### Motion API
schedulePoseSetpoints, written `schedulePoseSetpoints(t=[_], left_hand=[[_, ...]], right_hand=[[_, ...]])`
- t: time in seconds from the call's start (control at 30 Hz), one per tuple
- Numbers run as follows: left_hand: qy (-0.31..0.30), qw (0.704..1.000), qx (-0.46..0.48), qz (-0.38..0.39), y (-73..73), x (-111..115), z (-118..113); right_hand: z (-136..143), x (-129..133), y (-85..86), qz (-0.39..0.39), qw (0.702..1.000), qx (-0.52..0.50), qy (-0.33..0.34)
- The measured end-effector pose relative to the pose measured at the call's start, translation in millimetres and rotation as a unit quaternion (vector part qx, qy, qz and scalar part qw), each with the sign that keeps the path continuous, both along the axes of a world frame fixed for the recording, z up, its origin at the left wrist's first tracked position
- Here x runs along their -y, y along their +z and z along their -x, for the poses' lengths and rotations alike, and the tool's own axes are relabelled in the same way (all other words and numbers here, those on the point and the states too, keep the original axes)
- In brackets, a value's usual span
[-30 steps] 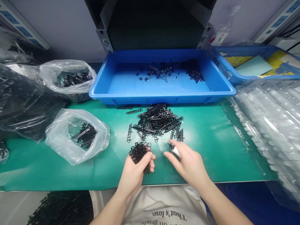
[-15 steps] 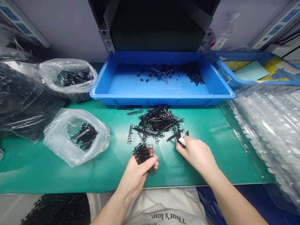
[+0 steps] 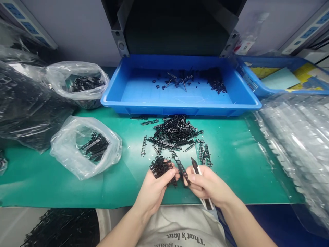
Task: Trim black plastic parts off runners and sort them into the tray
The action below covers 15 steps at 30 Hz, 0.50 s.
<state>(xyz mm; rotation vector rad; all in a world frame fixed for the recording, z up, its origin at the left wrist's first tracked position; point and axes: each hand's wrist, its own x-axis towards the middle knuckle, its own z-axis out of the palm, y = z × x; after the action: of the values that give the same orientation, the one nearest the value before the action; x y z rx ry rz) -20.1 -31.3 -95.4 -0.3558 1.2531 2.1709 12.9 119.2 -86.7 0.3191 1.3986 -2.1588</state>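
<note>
My left hand [image 3: 157,187] is closed around a bunch of black plastic strips [image 3: 160,167], their ringed ends sticking up over the fingers. Close beside it, my right hand [image 3: 209,183] pinches one black ringed strip [image 3: 182,168] between thumb and fingers. That same hand also holds a slim black-and-white tool [image 3: 195,165], which passes under the palm and shows its lower end below; its exact kind I cannot tell. Ahead of both hands lies a heap of black plastic strips [image 3: 177,132], with several loose ones around it on the green mat [image 3: 138,192].
Behind the heap stands a blue tray [image 3: 180,109] with small black pieces and a few tools. An open plastic bag [image 3: 63,156] of strips is at left, another bag [image 3: 58,77] behind it. Stacked clear plastic trays [image 3: 303,144] line the right; a bin [image 3: 102,223] sits below left.
My right hand has drawn back from beside the heap toward my left hand, now with a strip pinched in it. The left hand keeps its bunch. The view has shifted slightly.
</note>
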Motion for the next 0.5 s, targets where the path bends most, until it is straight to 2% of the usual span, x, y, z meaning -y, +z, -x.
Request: schedulePoseSetpoints(t=[0.07,0.17,0.27,0.37,0.5], left_hand=[[0.015,1.0,-0.015,-0.003,-0.3,0.1,-1.4],[0.028,0.999,-0.016,-0.016,-0.6,0.9,-2.9],[0.02,1.0,-0.006,-0.022,-0.9,0.8,-3.9],[0.02,1.0,0.001,-0.011,0.0,0.3,-4.4],[-0.001,1.0,-0.006,0.001,2.4,2.3,-4.4]], right_hand=[[-3.6,6.4,-5.4,0.045,0.999,-0.001,0.007],[-7.6,13.4,-6.3,0.014,1.0,-0.012,-0.003],[-10.7,18.5,-1.0,-0.135,0.989,-0.052,-0.016],[-14.5,21.8,6.1,-0.315,0.94,-0.128,0.005],[-19.5,18.1,15.5,-0.426,0.877,-0.207,0.077]])
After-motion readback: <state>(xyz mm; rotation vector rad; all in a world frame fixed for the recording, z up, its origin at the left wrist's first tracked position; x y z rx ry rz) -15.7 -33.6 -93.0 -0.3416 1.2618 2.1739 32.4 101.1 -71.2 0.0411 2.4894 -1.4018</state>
